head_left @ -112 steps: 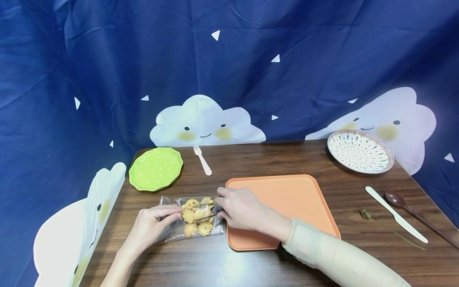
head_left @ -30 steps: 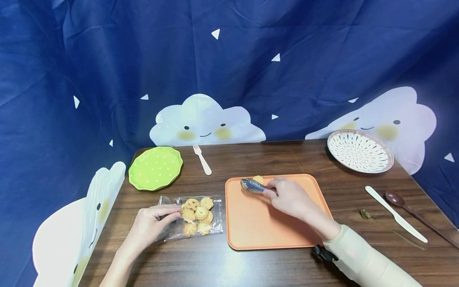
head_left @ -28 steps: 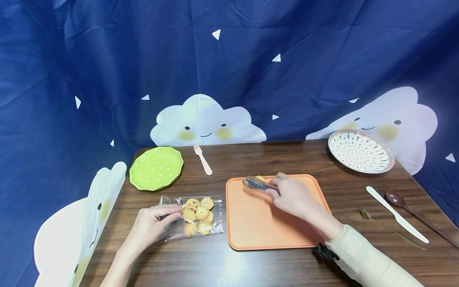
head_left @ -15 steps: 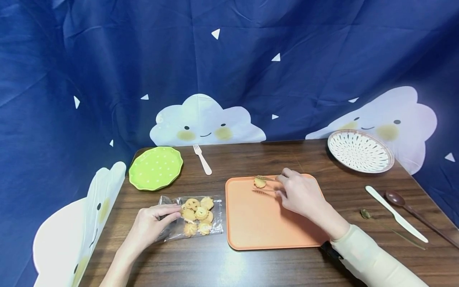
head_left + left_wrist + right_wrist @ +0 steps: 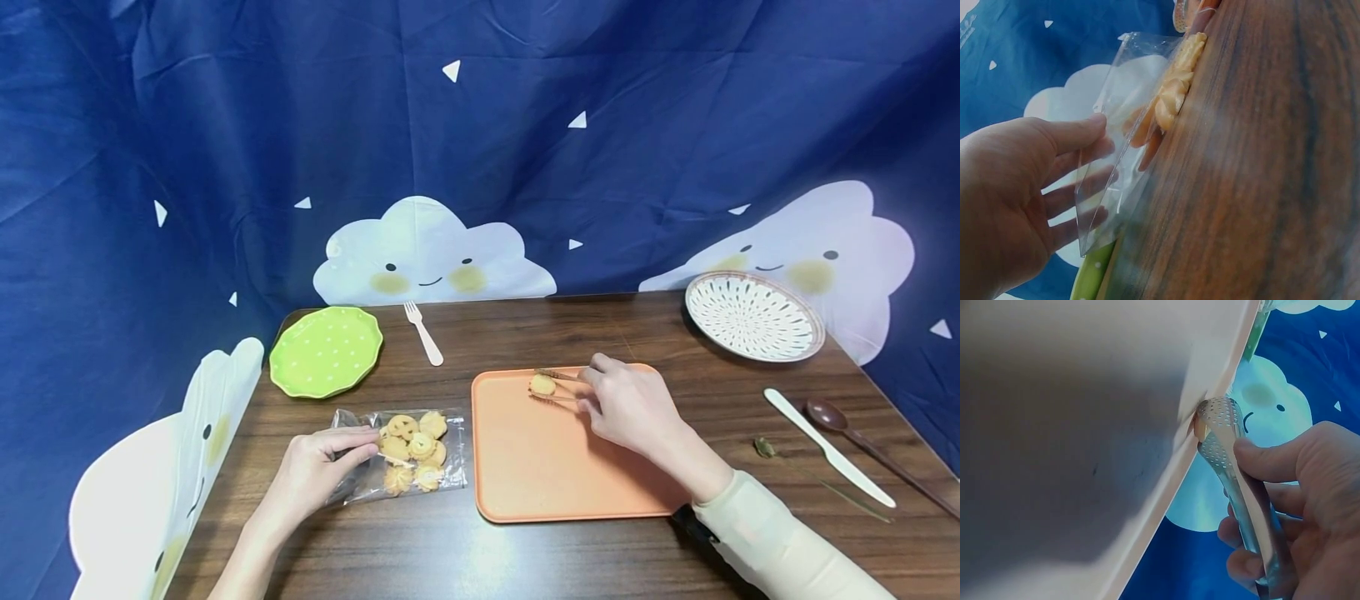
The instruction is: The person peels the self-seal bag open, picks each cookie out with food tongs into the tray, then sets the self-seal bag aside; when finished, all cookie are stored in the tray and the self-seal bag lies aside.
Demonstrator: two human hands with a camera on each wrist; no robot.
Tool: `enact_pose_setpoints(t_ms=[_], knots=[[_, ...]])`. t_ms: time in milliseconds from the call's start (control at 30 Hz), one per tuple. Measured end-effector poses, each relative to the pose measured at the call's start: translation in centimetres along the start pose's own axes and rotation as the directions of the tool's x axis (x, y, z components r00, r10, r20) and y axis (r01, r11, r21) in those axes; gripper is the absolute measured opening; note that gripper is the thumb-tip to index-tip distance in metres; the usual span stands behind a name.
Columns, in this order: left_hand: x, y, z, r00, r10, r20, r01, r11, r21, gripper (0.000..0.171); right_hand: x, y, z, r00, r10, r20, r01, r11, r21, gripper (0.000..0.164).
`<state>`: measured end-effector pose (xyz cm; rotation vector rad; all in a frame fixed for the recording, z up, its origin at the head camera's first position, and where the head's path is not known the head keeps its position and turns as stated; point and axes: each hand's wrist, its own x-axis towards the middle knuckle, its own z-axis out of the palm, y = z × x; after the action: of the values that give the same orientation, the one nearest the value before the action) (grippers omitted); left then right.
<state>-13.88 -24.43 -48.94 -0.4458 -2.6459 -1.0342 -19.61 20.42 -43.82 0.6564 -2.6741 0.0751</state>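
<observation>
My left hand (image 5: pixel 306 471) pinches the open end of a clear plastic bag (image 5: pixel 1119 175) between thumb and fingers. Several butter cookies (image 5: pixel 399 478) lie inside it, on the table. Over the orange tray (image 5: pixel 558 487), my right hand (image 5: pixel 636 407) grips metal food tongs (image 5: pixel 1249 490) with perforated ends. A single round cookie (image 5: pixel 542 384) sits near the tray's back rim, between the tong ends, which are spread apart around it. In the right wrist view that cookie (image 5: pixel 1200 428) is partly hidden behind the tongs.
A green dotted plate (image 5: pixel 326 354) and a pale fork (image 5: pixel 425 335) are at the back left. To the right lie a patterned plate (image 5: pixel 752 317), a white knife (image 5: pixel 828 450), a brown spoon (image 5: pixel 827 415) and a dried stem (image 5: pixel 765 448). A blue curtain (image 5: pixel 480 125) hangs behind.
My right hand has gone from the bag to the tray's back with the tongs and a cookie. Over the last second the tongs turned and spread, uncovering the cookie. My left hand stayed put.
</observation>
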Motion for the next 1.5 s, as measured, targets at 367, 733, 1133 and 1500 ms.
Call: enact_pose_setpoints(t_ms=[367,733,1133,1500], knots=[[0.0,0.0,0.1,1.0,0.008,-0.002,-0.008,1.0,-0.007,0.019,0.4,-0.5,-1.2,0.998,0.027,0.064,-0.03,0.998,0.053,0.03],[0.0,0.1,-0.1,1.0,0.01,-0.013,-0.01,1.0,-0.013,0.019,1.9,-5.3,-0.4,0.973,-0.159,0.168,0.117,0.964,0.238,0.018],[0.0,0.1,-0.1,1.0,-0.006,-0.006,0.006,1.0,-0.027,0.019,4.1,-10.2,1.2,0.935,-0.311,0.171,0.267,0.934,0.239,0.022],[-0.1,0.0,0.0,0.999,0.024,-0.021,-0.025,1.0,-0.005,0.019,4.7,-11.4,1.1,0.916,-0.372,0.148,0.339,0.918,0.208,0.022]])
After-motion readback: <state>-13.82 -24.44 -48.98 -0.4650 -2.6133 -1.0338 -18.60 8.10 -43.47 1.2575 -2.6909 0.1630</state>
